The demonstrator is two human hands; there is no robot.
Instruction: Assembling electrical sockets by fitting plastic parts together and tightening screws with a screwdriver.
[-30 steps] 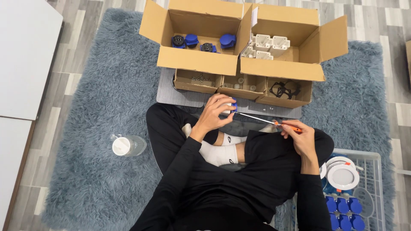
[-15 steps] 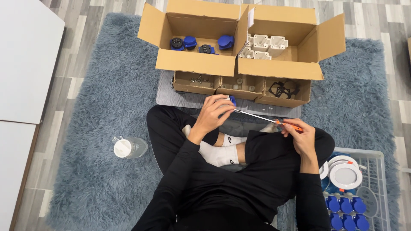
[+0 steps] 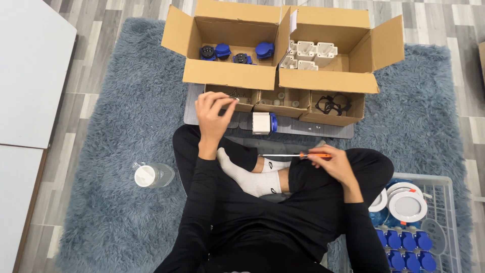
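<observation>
**A:** Fingers (image 3: 218, 103) first: what are yours doing?

**B:** My left hand (image 3: 212, 114) is up at the small brown cardboard tray on the left (image 3: 230, 96), thumb and forefinger pinched together just over its front edge. Something tiny may be between them; too small for me to tell. My right hand (image 3: 336, 164) is clenched around the orange handle of a slim screwdriver (image 3: 295, 155), its metal shaft lying level and pointing left across my lap.

**A:** And the piece in front of you?

**B:** The white box-shaped socket with a blue cap (image 3: 263, 123) sits alone on the grey mat (image 3: 323, 130), just below the middle tray, near neither hand.

**A:** Where's the risk?

**B:** That pinch, I'd say. If there is a small part in it and the grip slackens, it could drop into the shaggy blue-grey rug (image 3: 116, 131) and vanish in the pile. The screwdriver tip also hovers near my white sock (image 3: 252, 179); a careless swing could jab it.

**A:** Further out?

**B:** Two big open cardboard boxes (image 3: 232, 73) hold blue and white parts, a capped clear plastic bottle (image 3: 151, 175) lies at my left, and a white wire basket (image 3: 444, 202) of blue sockets stands at my right.
</observation>
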